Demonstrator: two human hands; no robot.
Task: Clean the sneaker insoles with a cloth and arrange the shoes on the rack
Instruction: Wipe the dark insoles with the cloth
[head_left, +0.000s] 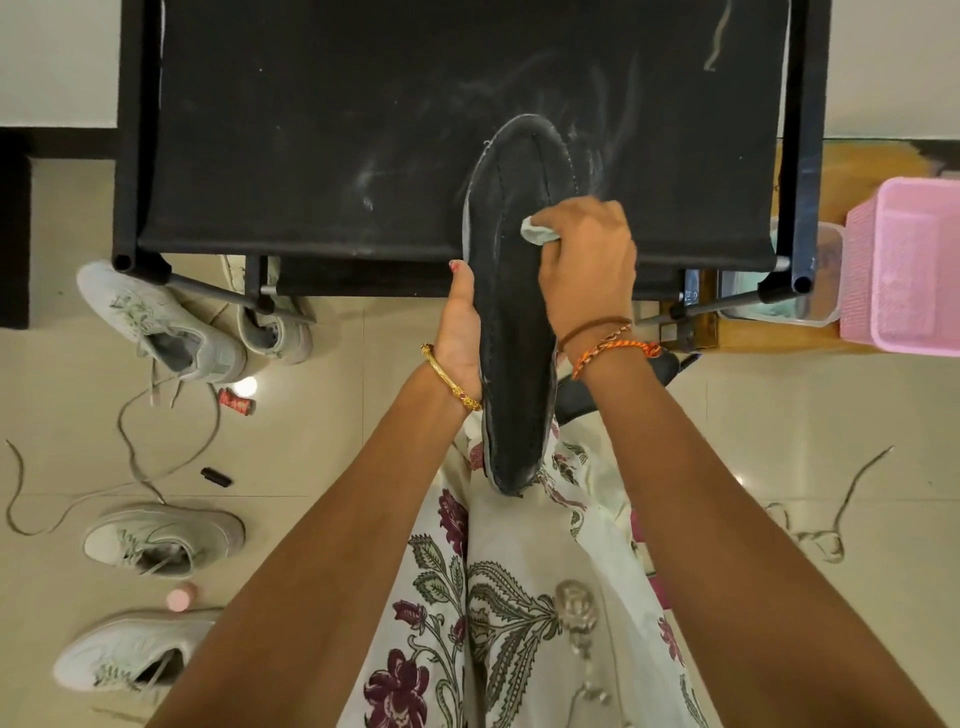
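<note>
On insole (511, 312): right hand (587, 260) wiping.

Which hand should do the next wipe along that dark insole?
Probably the right hand: it grips the cloth against the insole, while the left hand steadies its edge.

The rack (311, 130) top lies bare left of the insole (511, 291), giving the hands wide room there, while its right side is hemmed by the pink basket (904, 265) and clear tub (826, 306), and sneakers (161, 322) and loose laces (130, 452) clutter the floor at left.
</note>
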